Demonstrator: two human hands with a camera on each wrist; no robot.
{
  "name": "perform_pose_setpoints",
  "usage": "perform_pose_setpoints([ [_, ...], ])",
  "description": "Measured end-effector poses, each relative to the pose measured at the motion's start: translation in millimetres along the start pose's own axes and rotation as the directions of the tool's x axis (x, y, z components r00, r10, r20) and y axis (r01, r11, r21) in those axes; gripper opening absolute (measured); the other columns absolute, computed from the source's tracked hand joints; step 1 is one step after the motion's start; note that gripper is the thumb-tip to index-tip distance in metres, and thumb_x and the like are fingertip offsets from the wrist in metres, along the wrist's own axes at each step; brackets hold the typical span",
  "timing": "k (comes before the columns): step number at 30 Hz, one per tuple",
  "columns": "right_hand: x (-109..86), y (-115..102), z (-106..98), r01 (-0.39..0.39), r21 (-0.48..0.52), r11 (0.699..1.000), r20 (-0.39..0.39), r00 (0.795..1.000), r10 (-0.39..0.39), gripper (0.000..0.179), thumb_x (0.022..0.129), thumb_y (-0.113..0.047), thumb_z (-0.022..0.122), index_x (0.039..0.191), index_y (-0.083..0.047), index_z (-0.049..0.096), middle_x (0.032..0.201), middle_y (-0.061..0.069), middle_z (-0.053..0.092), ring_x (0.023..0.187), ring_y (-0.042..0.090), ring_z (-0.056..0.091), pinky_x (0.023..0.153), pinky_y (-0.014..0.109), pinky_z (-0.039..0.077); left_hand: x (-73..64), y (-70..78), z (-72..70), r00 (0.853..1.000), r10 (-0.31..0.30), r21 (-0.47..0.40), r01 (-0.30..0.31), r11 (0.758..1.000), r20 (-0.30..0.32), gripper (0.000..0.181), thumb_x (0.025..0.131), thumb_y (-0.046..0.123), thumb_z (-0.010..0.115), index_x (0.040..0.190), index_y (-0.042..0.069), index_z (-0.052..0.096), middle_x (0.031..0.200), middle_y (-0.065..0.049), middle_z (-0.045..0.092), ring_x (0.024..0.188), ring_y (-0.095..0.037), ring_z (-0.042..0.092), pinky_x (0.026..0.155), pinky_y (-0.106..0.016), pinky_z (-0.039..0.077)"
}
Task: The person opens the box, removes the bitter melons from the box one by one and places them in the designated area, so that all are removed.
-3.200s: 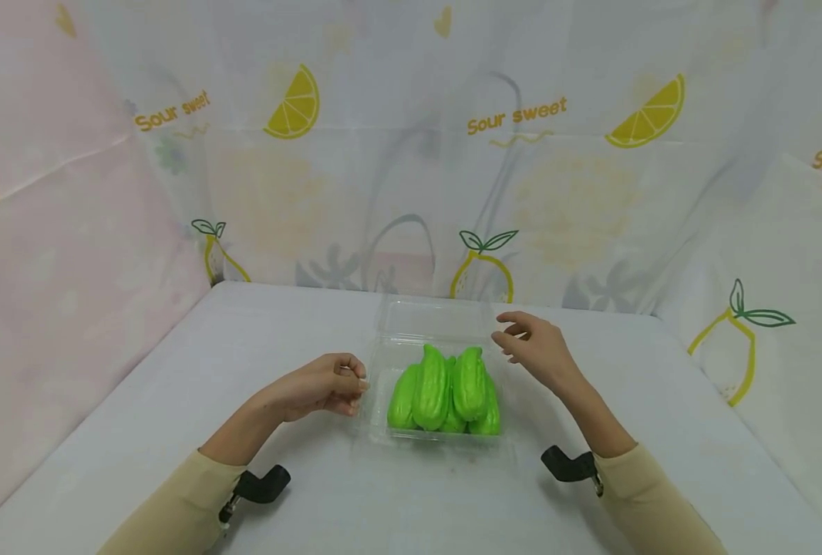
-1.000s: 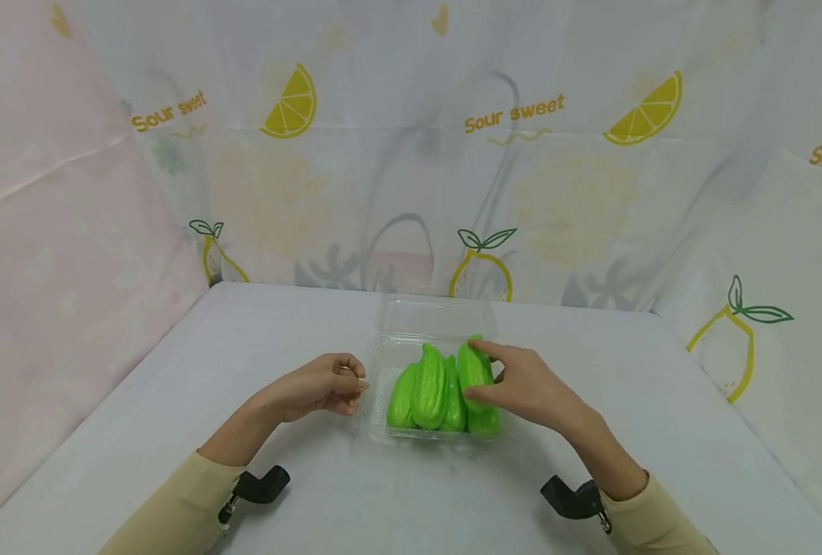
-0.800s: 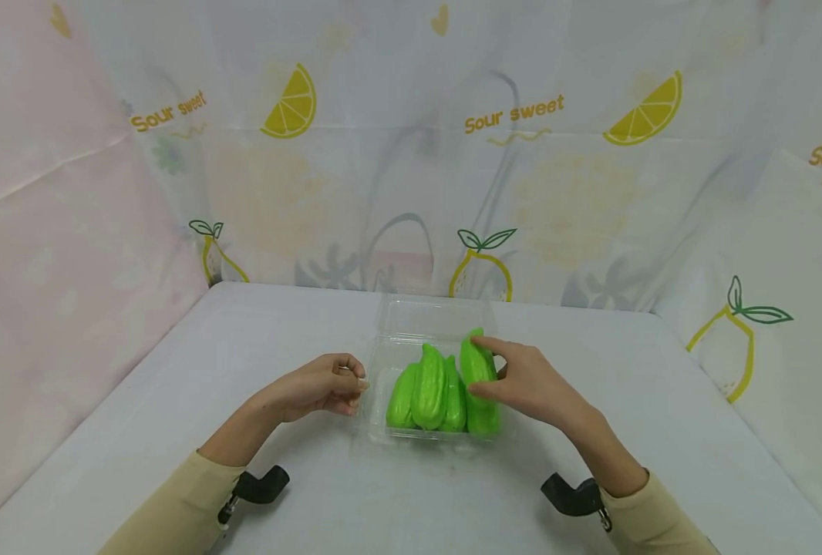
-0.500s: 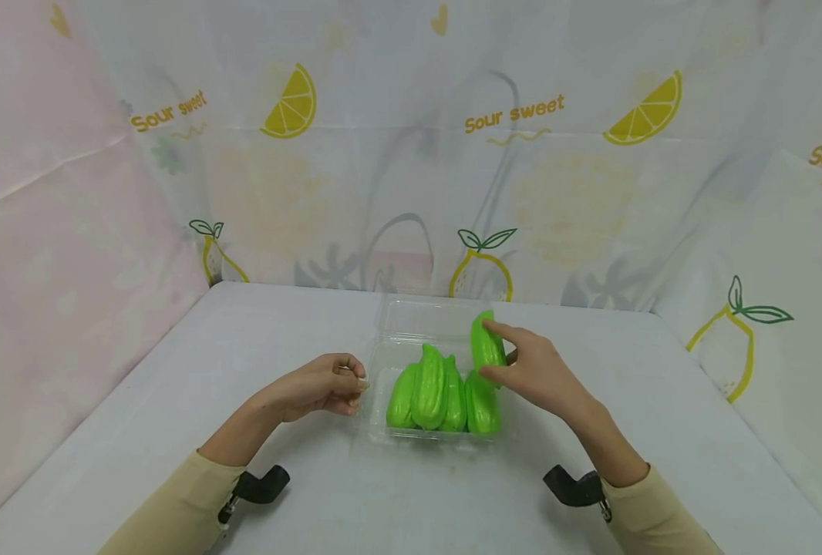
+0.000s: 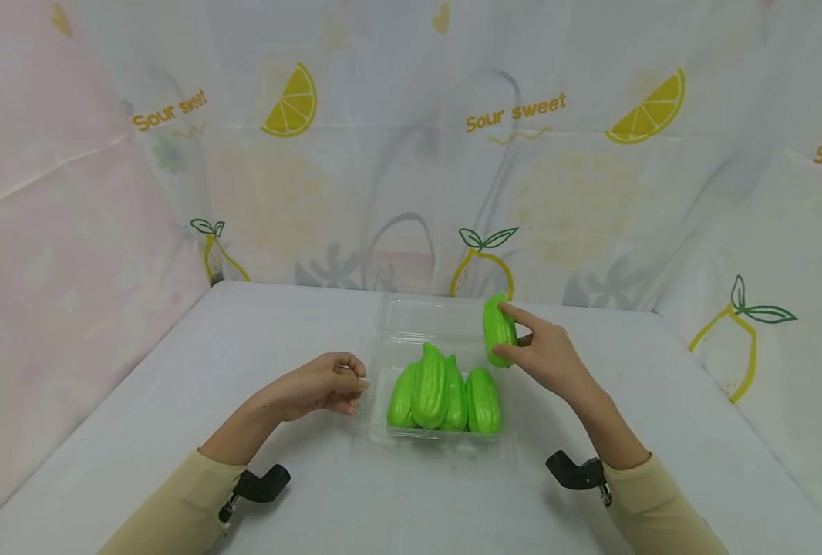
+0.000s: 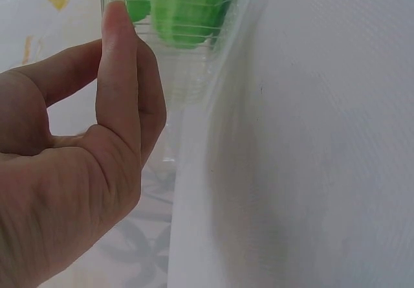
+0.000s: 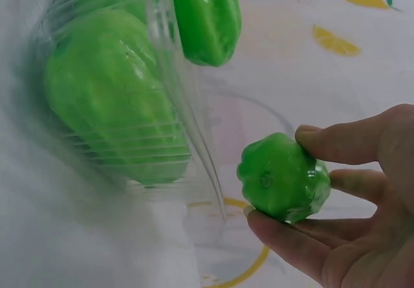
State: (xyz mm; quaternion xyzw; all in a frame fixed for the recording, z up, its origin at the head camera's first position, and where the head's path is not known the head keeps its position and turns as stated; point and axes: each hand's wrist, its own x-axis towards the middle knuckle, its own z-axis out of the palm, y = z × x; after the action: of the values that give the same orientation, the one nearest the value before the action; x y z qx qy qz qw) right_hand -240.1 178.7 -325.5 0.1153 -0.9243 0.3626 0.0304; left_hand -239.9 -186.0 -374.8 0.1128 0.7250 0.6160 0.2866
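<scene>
In the head view, a clear plastic clamshell box sits on the table with its lid folded back. Several glossy green bitter melons lie side by side inside, one resting higher on the others. My left hand pinches the box's left rim between thumb and fingers; the left wrist view has the thumb on that edge. Above the box's back right corner, my right hand holds a bitter melon by thumb and fingertips. The right wrist view shows its ridged end outside the box wall.
A white cloth covers the table. Behind and beside it hang curtains printed with lemons and lettering. Each sleeve has a black wrist mount, one at the left and one at the right.
My right hand has taken a bitter melon from the right of the pile and moved it up, back and slightly right, clear of the others. My left hand has stayed at the rim.
</scene>
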Motion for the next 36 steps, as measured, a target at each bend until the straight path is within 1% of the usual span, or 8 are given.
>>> perform_pose_setpoints([
  [2, 1.8, 3, 0, -0.015, 0.005, 1.0, -0.012, 1.0, 0.015, 0.068, 0.091, -0.03, 0.071, 0.151, -0.021, 0.042, 0.134, 0.022, 0.061, 0.1, 0.027, 0.073, 0.075, 0.036, 0.055, -0.1, 0.5, 0.1, 1.0, 0.001, 0.003, -0.001, 1.0, -0.001, 0.024, 0.097, 0.013, 0.061, 0.109, 0.001, 0.044, 0.075, -0.001, 0.056, 0.066, -0.01, 0.061, 0.065, -0.022, 0.058],
  [7, 4.6, 13, 2, -0.04, 0.015, 0.999, -0.028, 0.999, 0.04, 0.066, 0.092, -0.03, 0.07, 0.151, -0.02, 0.042, 0.151, 0.02, 0.046, 0.109, 0.032, 0.07, 0.082, 0.043, 0.058, -0.3, 0.4, 0.5, 1.0, -0.001, 0.0, 0.001, 1.0, 0.001, 0.025, 0.097, 0.013, 0.061, 0.11, 0.0, 0.043, 0.076, -0.002, 0.057, 0.066, -0.011, 0.061, 0.065, -0.022, 0.058],
  [11, 5.6, 20, 3, -0.065, 0.028, 0.997, -0.044, 0.997, 0.066, 0.065, 0.094, -0.031, 0.068, 0.152, -0.02, 0.04, 0.155, 0.018, 0.042, 0.113, 0.034, 0.068, 0.086, 0.047, 0.057, 0.7, -0.8, 1.0, 1.0, -0.001, 0.001, 0.001, 1.0, 0.006, 0.026, 0.097, 0.013, 0.061, 0.11, 0.0, 0.043, 0.076, -0.002, 0.057, 0.066, -0.011, 0.061, 0.065, -0.022, 0.058],
  [15, 7.1, 25, 2, -0.072, 0.035, 0.997, -0.06, 0.995, 0.074, 0.065, 0.096, -0.031, 0.064, 0.153, -0.019, 0.037, 0.154, 0.019, 0.042, 0.115, 0.035, 0.067, 0.088, 0.049, 0.056, 0.3, -1.4, 1.0, 1.0, 0.003, 0.0, -0.003, 1.0, 0.002, 0.026, 0.097, 0.013, 0.061, 0.11, 0.0, 0.043, 0.075, -0.002, 0.058, 0.066, -0.011, 0.061, 0.065, -0.022, 0.058],
  [22, 9.0, 34, 3, -0.061, 0.018, 0.998, -0.071, 0.996, 0.062, 0.064, 0.097, -0.027, 0.063, 0.153, -0.011, 0.037, 0.151, 0.024, 0.044, 0.115, 0.04, 0.065, 0.087, 0.049, 0.058, -1.0, -1.4, 0.6, 1.0, 0.003, -0.003, -0.003, 1.0, 0.001, 0.026, 0.097, 0.014, 0.061, 0.11, 0.0, 0.043, 0.076, -0.002, 0.056, 0.066, -0.01, 0.06, 0.065, -0.022, 0.058],
  [27, 12.0, 42, 7, -0.052, 0.003, 0.999, -0.061, 0.997, 0.052, 0.062, 0.096, -0.024, 0.064, 0.15, -0.005, 0.039, 0.149, 0.026, 0.045, 0.113, 0.043, 0.065, 0.084, 0.047, 0.059, -0.2, -1.4, -0.3, 1.0, 0.006, -0.01, -0.006, 1.0, 0.004, 0.026, 0.096, 0.013, 0.061, 0.109, 0.0, 0.043, 0.076, -0.001, 0.056, 0.066, -0.01, 0.06, 0.065, -0.022, 0.058],
  [36, 17.3, 55, 15, -0.074, -0.016, 0.997, -0.052, 0.996, 0.074, 0.058, 0.095, -0.024, 0.065, 0.146, -0.004, 0.046, 0.145, 0.029, 0.048, 0.113, 0.044, 0.065, 0.081, 0.043, 0.06, -0.2, -1.0, -0.9, 1.0, 0.011, -0.008, -0.011, 1.0, 0.009, 0.025, 0.097, 0.013, 0.061, 0.109, 0.001, 0.043, 0.076, -0.002, 0.057, 0.066, -0.01, 0.061, 0.066, -0.022, 0.058],
])
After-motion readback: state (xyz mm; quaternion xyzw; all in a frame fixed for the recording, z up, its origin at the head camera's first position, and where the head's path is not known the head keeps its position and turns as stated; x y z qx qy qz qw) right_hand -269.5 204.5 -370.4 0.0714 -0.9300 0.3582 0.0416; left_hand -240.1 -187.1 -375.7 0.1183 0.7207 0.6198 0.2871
